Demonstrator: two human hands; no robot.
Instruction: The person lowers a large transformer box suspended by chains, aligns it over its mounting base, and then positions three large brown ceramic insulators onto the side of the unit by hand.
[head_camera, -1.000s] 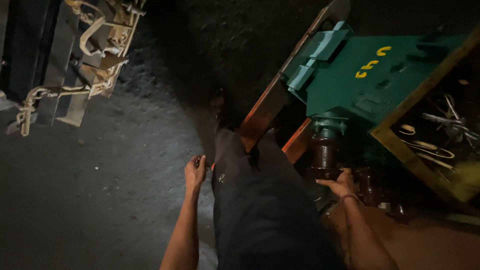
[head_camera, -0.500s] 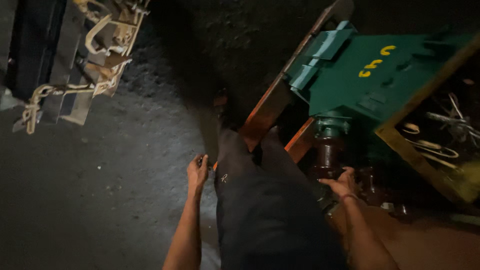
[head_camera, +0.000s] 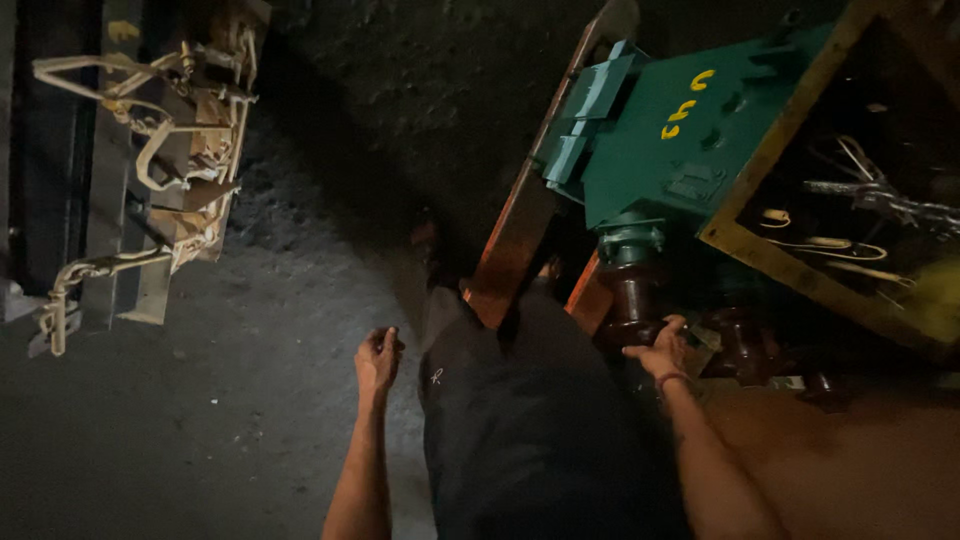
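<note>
- I see the rough dark concrete floor (head_camera: 200, 420) as the widest open room: it runs bare from my left arm out to the frame's left edge and down to the bottom edge.
- The green-painted metal machine block (head_camera: 690, 150) fills the upper right, tilted; its left edge sits on rust-orange steel beams (head_camera: 515, 240) that slant down towards my legs.
- A yellow-edged steel frame (head_camera: 790, 270) bounds the block's right side; pale chain and hooks (head_camera: 870, 190) lie in its dark interior.
- At the left edge stands a rack of pale bent metal brackets (head_camera: 170, 170), well apart from both hands, with bare floor between.
- My black-trousered leg (head_camera: 530, 430) fills the lower middle, between the two hands.
- The dark brown ribbed cylindrical post (head_camera: 635, 300) hangs under the green block, in a tight gap.
- My right hand (head_camera: 658, 350) touches that post's lower part, fingers curled against it; I cannot tell if they clamp.
- My left hand (head_camera: 378, 358) is closed together, beside my thigh, over open floor.
</note>
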